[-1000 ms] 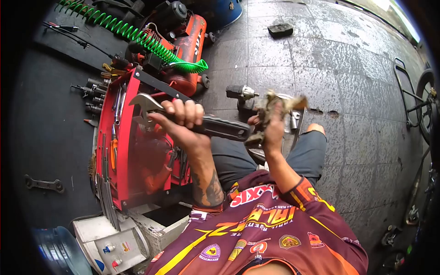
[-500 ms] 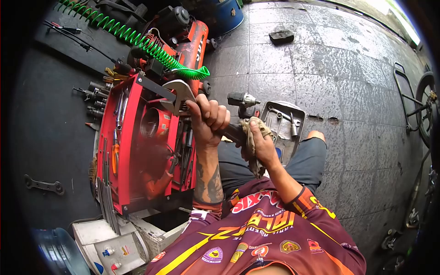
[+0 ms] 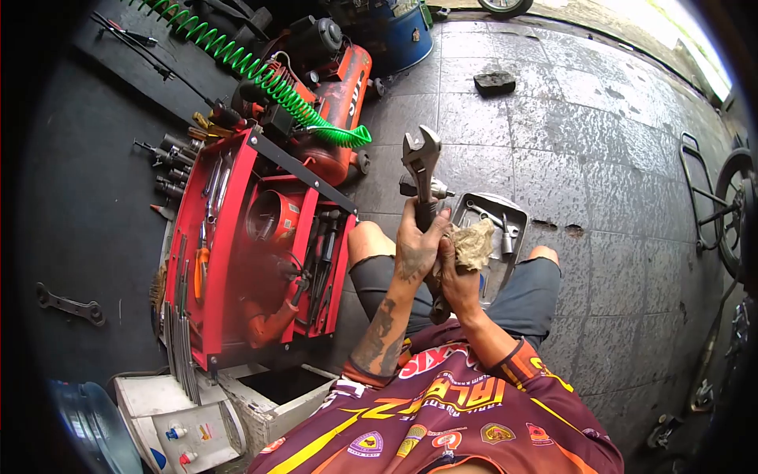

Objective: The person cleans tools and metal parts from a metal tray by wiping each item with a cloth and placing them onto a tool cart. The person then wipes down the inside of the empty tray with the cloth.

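An adjustable wrench (image 3: 422, 162) stands upright in front of my body, its jaws pointing away from me. My left hand (image 3: 415, 254) is closed around its dark handle. In my right hand (image 3: 461, 286) is a crumpled beige rag (image 3: 474, 245), held right beside the handle. The handle's lower end shows below both hands. Partly behind the wrench lies a cordless impact wrench (image 3: 440, 189). A metal tray (image 3: 521, 225) with sockets and wrenches rests on the floor between my knees.
To my left stands a red tool cart (image 3: 229, 237) with screwdrivers, wrenches and a red can (image 3: 274, 216). Behind it are a red air compressor (image 3: 341, 95) and a green coiled hose (image 3: 276, 87). A dark block (image 3: 494, 84) lies on the tiled floor. A wheel (image 3: 730, 201) stands far right.
My left hand has swung the wrench from over the tool cart to the right, turning its jaws upward and away. The rag is bunched higher in my right hand.
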A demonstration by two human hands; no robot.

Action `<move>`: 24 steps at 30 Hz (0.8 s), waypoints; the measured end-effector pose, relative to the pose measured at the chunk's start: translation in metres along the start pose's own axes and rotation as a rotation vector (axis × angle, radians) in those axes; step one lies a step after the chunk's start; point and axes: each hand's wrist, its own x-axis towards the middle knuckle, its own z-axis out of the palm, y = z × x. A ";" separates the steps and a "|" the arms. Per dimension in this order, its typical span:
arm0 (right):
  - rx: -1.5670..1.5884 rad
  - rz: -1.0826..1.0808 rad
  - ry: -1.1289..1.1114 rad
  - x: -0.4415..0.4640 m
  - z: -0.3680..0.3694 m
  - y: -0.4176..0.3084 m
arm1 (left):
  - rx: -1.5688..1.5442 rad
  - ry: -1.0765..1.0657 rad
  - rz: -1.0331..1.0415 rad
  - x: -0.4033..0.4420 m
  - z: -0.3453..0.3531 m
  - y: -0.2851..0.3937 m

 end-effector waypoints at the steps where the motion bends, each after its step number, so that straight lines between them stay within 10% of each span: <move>1: -0.125 -0.137 -0.005 0.001 -0.009 0.010 | -0.136 0.018 -0.062 0.004 -0.001 -0.017; 6: 0.516 -0.118 0.294 0.054 -0.035 -0.059 | -0.082 0.018 -0.347 0.004 -0.025 -0.023; 7: 0.438 0.059 0.179 0.061 -0.035 -0.047 | 0.041 -0.054 -0.383 0.001 -0.030 -0.028; 12: -0.512 -0.518 -0.109 0.106 0.018 -0.039 | 0.279 0.014 0.059 -0.026 0.015 -0.032; 18: -0.537 -0.157 -0.061 0.110 0.002 -0.005 | 0.508 -0.188 -0.337 -0.031 -0.003 -0.019; 20: -0.244 0.347 -0.403 0.122 -0.010 -0.003 | 0.549 -0.210 -0.359 -0.033 -0.005 -0.014; 22: 0.262 0.418 -0.488 0.140 -0.021 0.038 | 0.511 -0.133 0.028 -0.040 -0.007 -0.044; 24: 0.472 0.207 -0.374 0.132 -0.015 0.050 | -0.018 -0.430 -0.474 -0.044 -0.007 -0.024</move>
